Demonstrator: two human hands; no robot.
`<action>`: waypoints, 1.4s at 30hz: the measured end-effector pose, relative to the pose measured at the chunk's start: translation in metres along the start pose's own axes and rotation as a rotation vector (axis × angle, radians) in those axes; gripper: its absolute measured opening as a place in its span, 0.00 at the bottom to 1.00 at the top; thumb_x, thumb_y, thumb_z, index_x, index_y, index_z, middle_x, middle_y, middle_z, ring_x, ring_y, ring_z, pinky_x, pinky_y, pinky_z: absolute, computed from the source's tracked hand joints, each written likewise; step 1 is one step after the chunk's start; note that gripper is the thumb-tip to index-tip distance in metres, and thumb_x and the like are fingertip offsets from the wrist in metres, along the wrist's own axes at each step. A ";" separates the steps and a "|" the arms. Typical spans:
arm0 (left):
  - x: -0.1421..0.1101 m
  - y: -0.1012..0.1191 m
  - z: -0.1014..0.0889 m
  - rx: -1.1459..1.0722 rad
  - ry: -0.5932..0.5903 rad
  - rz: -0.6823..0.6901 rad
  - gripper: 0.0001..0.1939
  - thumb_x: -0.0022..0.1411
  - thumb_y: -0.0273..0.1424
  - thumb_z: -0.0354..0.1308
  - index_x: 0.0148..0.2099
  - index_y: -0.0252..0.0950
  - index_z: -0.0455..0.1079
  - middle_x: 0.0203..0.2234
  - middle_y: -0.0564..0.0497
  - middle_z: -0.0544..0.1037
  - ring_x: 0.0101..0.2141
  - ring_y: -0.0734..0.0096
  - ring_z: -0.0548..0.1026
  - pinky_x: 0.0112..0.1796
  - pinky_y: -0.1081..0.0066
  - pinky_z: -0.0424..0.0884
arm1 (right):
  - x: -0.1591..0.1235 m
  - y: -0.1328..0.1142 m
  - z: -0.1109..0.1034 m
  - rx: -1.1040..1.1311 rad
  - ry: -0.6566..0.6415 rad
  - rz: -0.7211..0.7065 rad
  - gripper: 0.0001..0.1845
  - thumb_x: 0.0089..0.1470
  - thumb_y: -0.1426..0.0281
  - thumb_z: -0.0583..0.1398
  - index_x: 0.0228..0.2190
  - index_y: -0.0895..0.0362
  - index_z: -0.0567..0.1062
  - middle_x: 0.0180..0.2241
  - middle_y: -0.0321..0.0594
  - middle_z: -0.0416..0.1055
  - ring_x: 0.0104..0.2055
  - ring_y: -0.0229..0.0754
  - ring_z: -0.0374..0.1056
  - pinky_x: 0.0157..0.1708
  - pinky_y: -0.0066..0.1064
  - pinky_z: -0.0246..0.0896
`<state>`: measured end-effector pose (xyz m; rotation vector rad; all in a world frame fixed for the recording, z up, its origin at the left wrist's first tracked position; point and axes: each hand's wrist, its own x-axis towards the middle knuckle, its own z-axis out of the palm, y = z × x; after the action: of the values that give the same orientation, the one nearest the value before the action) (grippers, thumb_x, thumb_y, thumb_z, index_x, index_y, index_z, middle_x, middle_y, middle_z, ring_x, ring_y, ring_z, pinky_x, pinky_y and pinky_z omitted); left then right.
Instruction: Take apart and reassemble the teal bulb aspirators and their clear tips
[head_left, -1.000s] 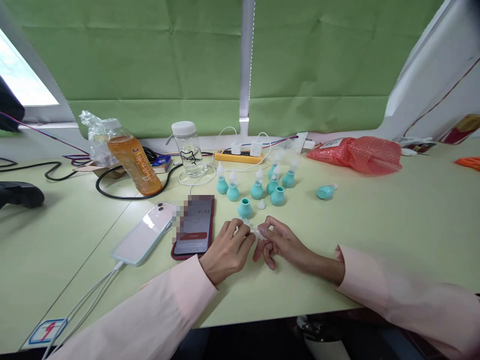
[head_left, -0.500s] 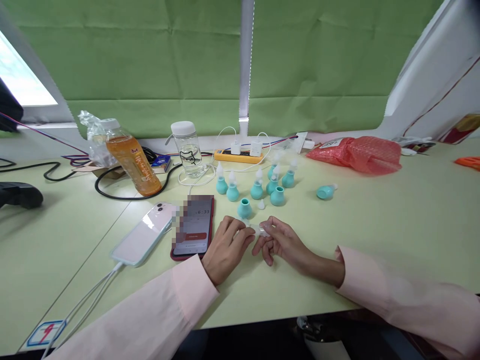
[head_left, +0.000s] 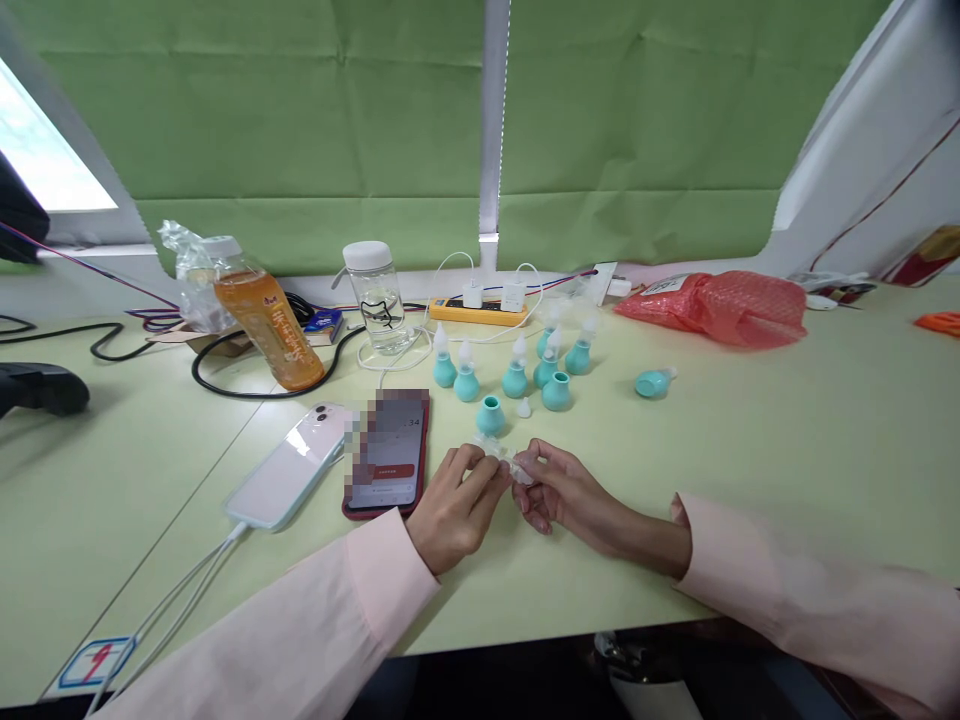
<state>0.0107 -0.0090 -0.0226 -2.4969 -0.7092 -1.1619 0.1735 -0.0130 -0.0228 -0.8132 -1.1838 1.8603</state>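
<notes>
My left hand (head_left: 459,500) pinches a small, crumpled-looking piece of clear plastic (head_left: 520,473) between thumb and fingers. On its other side, my right hand (head_left: 566,487) grips the same plastic with thumb and forefinger, the remaining fingers curled below. Its exact shape is partly hidden by my fingertips. Just beyond stands an open turquoise rubber bulb (head_left: 490,416) with no tip, and a second open bulb (head_left: 556,392) stands farther back. Between them a small translucent nozzle tip (head_left: 523,408) rests on the table. Several bulbs with clear tips, like this nasal aspirator (head_left: 514,377), stand behind.
One tipped bulb (head_left: 654,383) lies on its side at right, near a red bubble-wrap package (head_left: 712,308). Left of my hands lie a phone in a red case (head_left: 390,455) and a pale phone (head_left: 289,470) with cables. Behind are an orange drink bottle (head_left: 266,325), a clear water bottle (head_left: 379,305) and a yellow power strip (head_left: 476,314).
Both hands have shifted very slightly, still close together on the clear plastic, which has turned a little between the fingers. The bulbs on the table stay where they were.
</notes>
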 end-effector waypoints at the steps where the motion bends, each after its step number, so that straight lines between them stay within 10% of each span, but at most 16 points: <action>1: -0.001 -0.001 0.000 -0.012 -0.006 0.009 0.06 0.55 0.18 0.49 0.33 0.31 0.63 0.25 0.48 0.68 0.29 0.71 0.59 0.26 0.70 0.62 | 0.000 0.000 0.000 -0.014 0.005 -0.010 0.14 0.51 0.60 0.52 0.25 0.56 0.55 0.18 0.31 0.64 0.15 0.30 0.58 0.15 0.22 0.50; 29: 0.008 0.002 -0.006 -0.373 -0.178 -0.345 0.04 0.59 0.23 0.44 0.33 0.34 0.58 0.25 0.51 0.65 0.30 0.72 0.62 0.30 0.73 0.64 | 0.000 0.002 -0.001 -0.309 0.132 -0.226 0.14 0.51 0.59 0.52 0.26 0.55 0.53 0.17 0.28 0.62 0.12 0.29 0.56 0.12 0.22 0.49; 42: 0.001 -0.006 0.001 -0.191 -0.087 0.092 0.06 0.55 0.17 0.48 0.36 0.29 0.62 0.36 0.40 0.72 0.38 0.66 0.67 0.36 0.65 0.70 | 0.001 0.002 -0.003 -0.057 0.081 0.015 0.15 0.49 0.59 0.54 0.24 0.56 0.57 0.16 0.30 0.63 0.12 0.28 0.55 0.11 0.20 0.44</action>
<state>0.0086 -0.0028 -0.0224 -2.7207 -0.5203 -1.1429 0.1747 -0.0116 -0.0252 -0.9224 -1.1878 1.7958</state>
